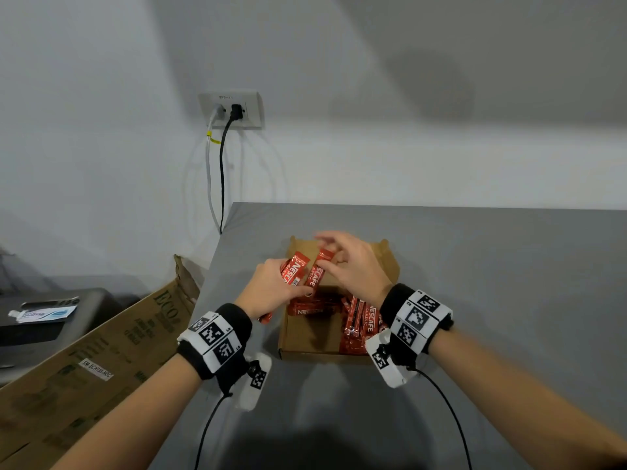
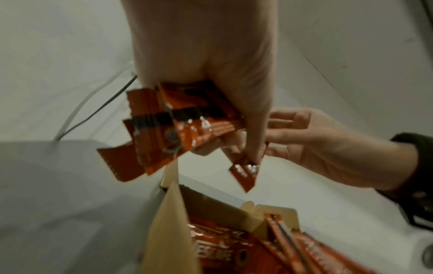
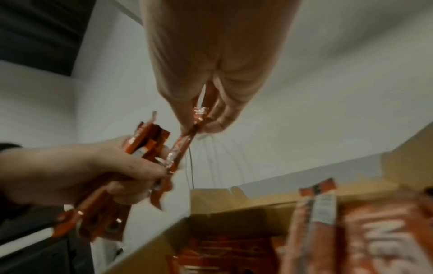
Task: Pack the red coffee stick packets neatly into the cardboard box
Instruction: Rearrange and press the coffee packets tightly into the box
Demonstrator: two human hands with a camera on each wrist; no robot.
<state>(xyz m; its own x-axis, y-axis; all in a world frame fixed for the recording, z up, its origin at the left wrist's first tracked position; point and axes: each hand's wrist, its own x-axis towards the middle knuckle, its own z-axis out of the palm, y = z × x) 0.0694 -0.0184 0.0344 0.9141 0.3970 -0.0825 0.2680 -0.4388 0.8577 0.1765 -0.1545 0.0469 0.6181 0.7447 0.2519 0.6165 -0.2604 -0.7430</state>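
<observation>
An open cardboard box (image 1: 307, 337) sits on the grey table, with several red coffee stick packets (image 1: 364, 322) lying inside, mostly along its right side. Above the box my left hand (image 1: 271, 286) grips a bundle of red packets (image 1: 294, 271), their lower ends sticking out below my wrist. My right hand (image 1: 342, 262) pinches the top of a single packet (image 1: 317, 271) beside that bundle. In the left wrist view the bundle (image 2: 168, 128) fans out from my fist. The right wrist view shows the thumb and finger pinching the single packet (image 3: 178, 148).
A large brown carton (image 1: 91, 361) leans against the table's left edge. A wall socket (image 1: 232, 108) with two cables hangs behind the table. A dark unit (image 1: 51, 320) with a small tube on it stands at far left. Grey table top (image 1: 492, 283) stretches to the right.
</observation>
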